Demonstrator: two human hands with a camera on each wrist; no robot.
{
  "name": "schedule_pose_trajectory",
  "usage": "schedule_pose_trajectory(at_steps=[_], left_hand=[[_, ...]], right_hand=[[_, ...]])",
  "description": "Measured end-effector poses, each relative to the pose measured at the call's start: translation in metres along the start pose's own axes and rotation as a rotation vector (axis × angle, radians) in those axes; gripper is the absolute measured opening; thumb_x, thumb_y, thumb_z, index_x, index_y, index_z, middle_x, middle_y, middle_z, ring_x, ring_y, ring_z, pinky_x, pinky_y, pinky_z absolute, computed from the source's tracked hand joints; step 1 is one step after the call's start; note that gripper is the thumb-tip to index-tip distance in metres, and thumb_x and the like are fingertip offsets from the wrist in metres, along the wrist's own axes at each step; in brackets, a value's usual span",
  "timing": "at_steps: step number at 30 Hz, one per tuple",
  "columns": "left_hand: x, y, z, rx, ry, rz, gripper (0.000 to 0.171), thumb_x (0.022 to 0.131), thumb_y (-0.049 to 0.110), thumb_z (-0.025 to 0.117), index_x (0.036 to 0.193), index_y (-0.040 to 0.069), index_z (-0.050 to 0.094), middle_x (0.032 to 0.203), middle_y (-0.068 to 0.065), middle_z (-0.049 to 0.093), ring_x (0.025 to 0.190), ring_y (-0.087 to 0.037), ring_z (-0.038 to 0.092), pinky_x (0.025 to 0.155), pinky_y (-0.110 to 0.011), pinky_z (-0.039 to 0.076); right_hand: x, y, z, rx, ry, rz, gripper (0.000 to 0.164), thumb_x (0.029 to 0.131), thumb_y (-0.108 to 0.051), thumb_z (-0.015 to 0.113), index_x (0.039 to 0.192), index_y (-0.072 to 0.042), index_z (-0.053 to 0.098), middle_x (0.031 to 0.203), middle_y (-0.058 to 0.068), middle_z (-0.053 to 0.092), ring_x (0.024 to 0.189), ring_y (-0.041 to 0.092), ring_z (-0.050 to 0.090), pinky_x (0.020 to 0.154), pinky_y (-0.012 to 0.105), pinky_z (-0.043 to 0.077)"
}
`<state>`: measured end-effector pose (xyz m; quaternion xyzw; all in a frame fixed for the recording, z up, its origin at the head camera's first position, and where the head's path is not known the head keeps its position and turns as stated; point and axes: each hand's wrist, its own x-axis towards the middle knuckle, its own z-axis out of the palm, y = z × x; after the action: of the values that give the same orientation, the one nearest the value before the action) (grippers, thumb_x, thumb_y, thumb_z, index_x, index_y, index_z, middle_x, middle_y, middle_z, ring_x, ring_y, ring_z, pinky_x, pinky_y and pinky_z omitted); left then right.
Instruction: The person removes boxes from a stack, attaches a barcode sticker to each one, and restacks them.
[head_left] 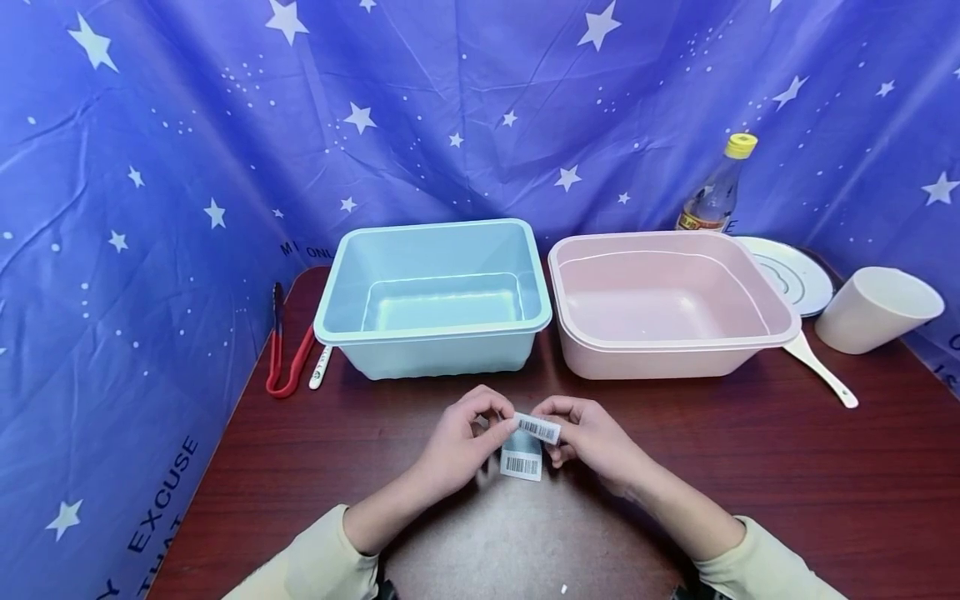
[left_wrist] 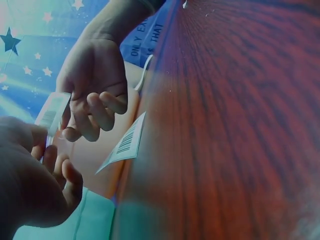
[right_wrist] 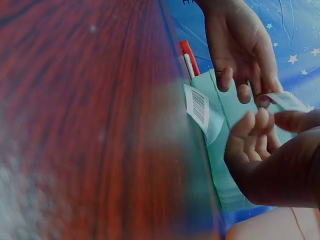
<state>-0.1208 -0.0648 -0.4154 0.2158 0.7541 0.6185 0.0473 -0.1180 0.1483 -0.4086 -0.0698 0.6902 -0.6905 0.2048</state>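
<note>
In the head view, a small white barcode label point(head_left: 537, 428) is stretched between two hands above the dark wooden table. My left hand point(head_left: 457, 446) pinches its left end between thumb and forefinger. At the other end, the thumb and fingers of my right hand point(head_left: 600, 442) hold the label. Just below it is a second barcode label point(head_left: 521, 465), part of a pale strip between the hands. Both wrist views show this lower label point(left_wrist: 126, 142) point(right_wrist: 199, 106) as a bent piece apart from the fingertips, close over the tabletop.
Behind the hands stand a light blue basin point(head_left: 442, 357) and a pink basin point(head_left: 652, 364). Red-handled tongs point(head_left: 276, 371) and a white handle point(head_left: 320, 368) lie left. To the right are a white spoon point(head_left: 821, 371), white cup point(head_left: 870, 308), round white lid point(head_left: 802, 279) and yellow-capped bottle point(head_left: 712, 196).
</note>
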Motion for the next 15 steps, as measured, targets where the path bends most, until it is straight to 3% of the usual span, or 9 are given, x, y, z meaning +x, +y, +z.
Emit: schedule_pose_trajectory(at_steps=[3, 6, 12, 15], left_hand=[[0.0011, -0.0006, -0.0009, -0.069, 0.066, -0.080, 0.005, 0.097, 0.009, 0.069, 0.098, 0.005, 0.068, 0.089, -0.007, 0.059, 0.057, -0.038, 0.059, 0.041, -0.042, 0.050], [0.0019, -0.0004, -0.0019, -0.124, 0.128, -0.141, 0.007, 0.096, 0.008, 0.069, 0.100, 0.002, 0.068, 0.085, -0.009, 0.061, 0.053, -0.039, 0.056, 0.038, -0.042, 0.047], [0.0030, 0.0010, -0.0009, -0.161, 0.191, -0.174, 0.009, 0.093, 0.008, 0.072, 0.098, 0.001, 0.070, 0.088, -0.008, 0.063, 0.054, -0.036, 0.056, 0.038, -0.037, 0.046], [0.0041, 0.0019, 0.0019, -0.164, 0.192, -0.164, 0.009, 0.092, 0.008, 0.073, 0.098, 0.001, 0.071, 0.089, -0.008, 0.062, 0.052, -0.034, 0.057, 0.037, -0.037, 0.046]], right_hand=[[0.0014, -0.0015, -0.0005, 0.028, 0.104, -0.023, 0.015, 0.098, -0.005, 0.056, 0.103, 0.009, 0.060, 0.076, 0.008, 0.054, 0.059, 0.012, 0.050, 0.055, 0.024, 0.048], [0.0015, -0.0028, -0.0001, 0.019, 0.192, -0.076, 0.018, 0.101, -0.009, 0.058, 0.103, 0.008, 0.060, 0.074, 0.008, 0.052, 0.058, 0.014, 0.049, 0.054, 0.026, 0.047], [-0.0007, -0.0024, -0.0003, -0.210, 0.264, -0.263, 0.013, 0.096, -0.012, 0.070, 0.098, 0.001, 0.068, 0.073, 0.006, 0.058, 0.055, 0.015, 0.052, 0.051, 0.028, 0.046], [-0.0025, -0.0021, -0.0013, -0.256, 0.309, -0.338, 0.008, 0.091, -0.008, 0.075, 0.093, -0.001, 0.069, 0.072, 0.003, 0.057, 0.054, 0.013, 0.051, 0.049, 0.026, 0.046]])
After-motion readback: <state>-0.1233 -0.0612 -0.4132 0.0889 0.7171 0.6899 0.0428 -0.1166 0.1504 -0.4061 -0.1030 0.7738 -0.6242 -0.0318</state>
